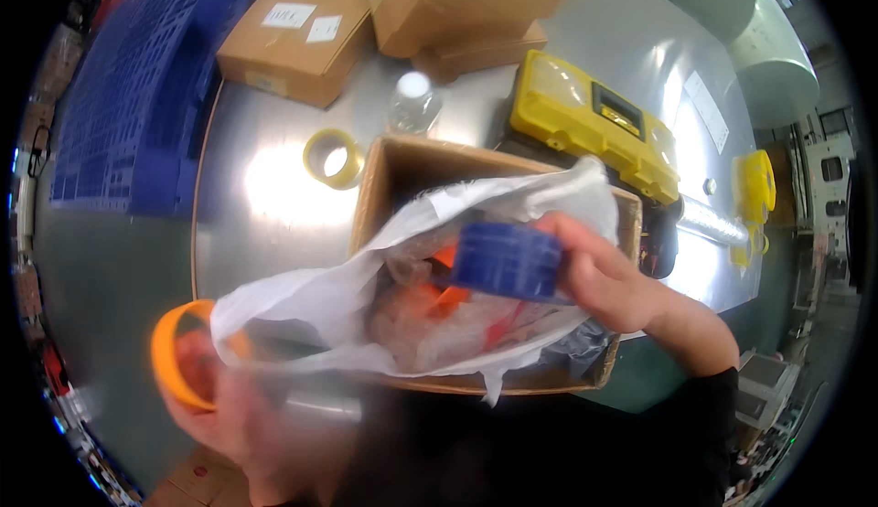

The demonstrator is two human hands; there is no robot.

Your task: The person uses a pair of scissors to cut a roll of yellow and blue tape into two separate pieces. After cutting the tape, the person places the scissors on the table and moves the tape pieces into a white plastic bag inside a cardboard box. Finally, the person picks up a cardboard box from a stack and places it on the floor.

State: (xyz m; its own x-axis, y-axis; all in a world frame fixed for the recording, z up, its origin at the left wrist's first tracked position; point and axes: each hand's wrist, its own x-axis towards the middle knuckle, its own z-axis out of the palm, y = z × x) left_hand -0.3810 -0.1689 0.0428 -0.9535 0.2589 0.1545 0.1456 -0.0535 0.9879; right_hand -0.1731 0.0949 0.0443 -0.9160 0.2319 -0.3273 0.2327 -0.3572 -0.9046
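Observation:
My right hand (604, 278) grips a blue roll of tape (508, 260) by its right side, above the mouth of a white plastic bag (311, 292). At the lower left, my left hand (224, 411), partly blurred, has its fingers through an orange ring (167, 356) that looks like a roll of tape. A handle loop of the bag reaches up to this hand; whether the fingers hold it too, I cannot tell. The bag lies open in a cardboard box (370, 198), with clear wrapping and orange and red pieces inside it.
Behind the box stand a clear bottle with a white cap (414, 103) and a yellow roll of tape (333, 160). Cardboard cartons (297, 41) and a yellow case (585, 123) are farther back on the metal table (265, 251). A blue perforated crate (137, 114) stands at the left.

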